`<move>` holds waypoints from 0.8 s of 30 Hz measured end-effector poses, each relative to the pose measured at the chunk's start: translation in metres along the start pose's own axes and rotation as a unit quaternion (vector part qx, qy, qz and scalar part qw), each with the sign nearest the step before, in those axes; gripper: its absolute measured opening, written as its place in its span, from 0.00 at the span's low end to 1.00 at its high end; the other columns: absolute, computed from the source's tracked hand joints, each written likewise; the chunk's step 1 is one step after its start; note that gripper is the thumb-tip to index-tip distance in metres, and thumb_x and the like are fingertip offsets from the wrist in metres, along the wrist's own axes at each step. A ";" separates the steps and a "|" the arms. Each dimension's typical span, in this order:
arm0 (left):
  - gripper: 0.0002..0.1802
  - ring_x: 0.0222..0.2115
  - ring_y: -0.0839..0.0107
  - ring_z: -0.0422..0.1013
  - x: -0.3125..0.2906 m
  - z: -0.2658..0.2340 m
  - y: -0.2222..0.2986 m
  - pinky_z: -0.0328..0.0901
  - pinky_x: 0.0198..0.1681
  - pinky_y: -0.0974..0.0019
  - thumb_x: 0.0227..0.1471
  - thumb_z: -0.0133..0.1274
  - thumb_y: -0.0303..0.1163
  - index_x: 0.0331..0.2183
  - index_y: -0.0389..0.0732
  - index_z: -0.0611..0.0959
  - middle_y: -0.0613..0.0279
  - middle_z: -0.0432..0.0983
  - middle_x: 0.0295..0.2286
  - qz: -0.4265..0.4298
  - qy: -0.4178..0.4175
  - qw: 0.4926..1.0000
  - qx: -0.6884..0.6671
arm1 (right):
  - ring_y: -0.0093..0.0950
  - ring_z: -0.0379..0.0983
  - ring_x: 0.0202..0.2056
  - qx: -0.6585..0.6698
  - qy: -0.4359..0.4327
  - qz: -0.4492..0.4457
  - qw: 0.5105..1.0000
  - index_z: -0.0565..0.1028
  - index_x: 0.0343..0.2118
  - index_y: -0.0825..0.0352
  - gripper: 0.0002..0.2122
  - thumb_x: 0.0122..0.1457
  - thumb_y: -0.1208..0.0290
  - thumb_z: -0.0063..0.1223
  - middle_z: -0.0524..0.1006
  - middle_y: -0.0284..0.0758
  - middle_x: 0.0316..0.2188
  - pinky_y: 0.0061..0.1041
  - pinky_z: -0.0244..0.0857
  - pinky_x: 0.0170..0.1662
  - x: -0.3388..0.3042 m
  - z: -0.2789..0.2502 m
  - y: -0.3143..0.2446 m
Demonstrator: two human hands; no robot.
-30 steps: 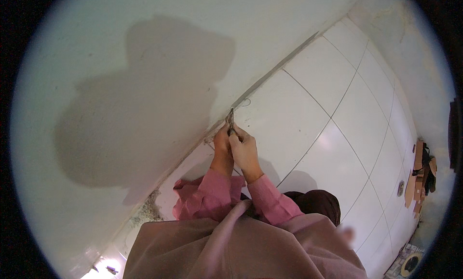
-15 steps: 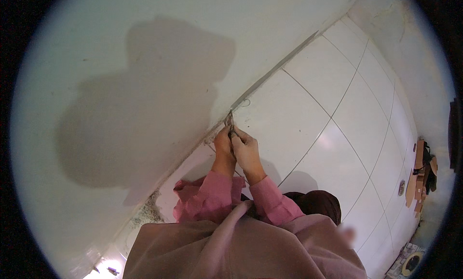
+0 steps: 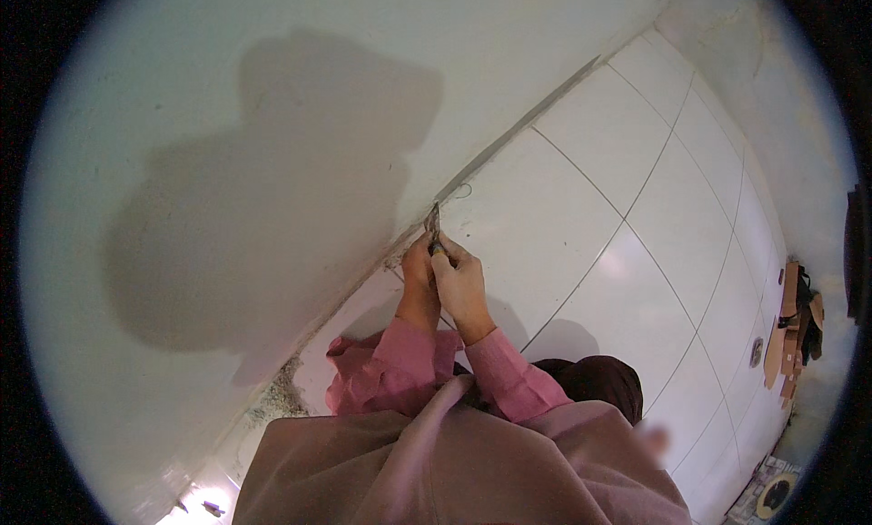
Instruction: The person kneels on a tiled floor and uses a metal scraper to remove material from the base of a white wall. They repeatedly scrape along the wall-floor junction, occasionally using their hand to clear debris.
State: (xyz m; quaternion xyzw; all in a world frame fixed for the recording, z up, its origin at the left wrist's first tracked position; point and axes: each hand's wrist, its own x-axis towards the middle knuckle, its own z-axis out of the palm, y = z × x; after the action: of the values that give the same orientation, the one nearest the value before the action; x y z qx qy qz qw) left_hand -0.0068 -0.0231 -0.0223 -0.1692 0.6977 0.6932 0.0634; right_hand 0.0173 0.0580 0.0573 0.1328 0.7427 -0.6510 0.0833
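We have the right hand (image 3: 462, 284) closed around a slim, dark-handled hand tool with a smudged, pointed, metal-looking blade (image 3: 433, 220). The left hand (image 3: 419, 263) lies against its other side, fingers too hidden for us to tell whether they clasp it. The blade juts out just ahead of the grip, its tip at the near end of a straight grey strip (image 3: 518, 139) along the foot of the pale painted wall (image 3: 509, 53); glossy white floor tiles (image 3: 536, 225) spread rightward from the grip. We judge the tool light and stiff, its blade possibly sharp, the handle being our safest hold.
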 end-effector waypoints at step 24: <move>0.11 0.25 0.72 0.66 -0.004 0.011 0.009 0.62 0.28 0.67 0.55 0.43 0.33 0.27 0.38 0.76 0.65 0.69 0.24 -0.127 0.034 0.945 -0.298 | 0.22 0.67 0.26 0.036 0.006 0.079 0.996 0.71 0.49 0.75 0.22 0.52 0.67 0.46 0.74 0.36 0.21 0.22 0.64 0.34 0.002 -0.005 0.002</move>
State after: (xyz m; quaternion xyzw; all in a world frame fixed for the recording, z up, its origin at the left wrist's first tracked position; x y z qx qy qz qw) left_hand -0.0069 -0.0119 -0.0131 -0.2911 0.4335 0.8496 0.0742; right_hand 0.0164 0.0632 0.0558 0.1980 0.7064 -0.6680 0.1249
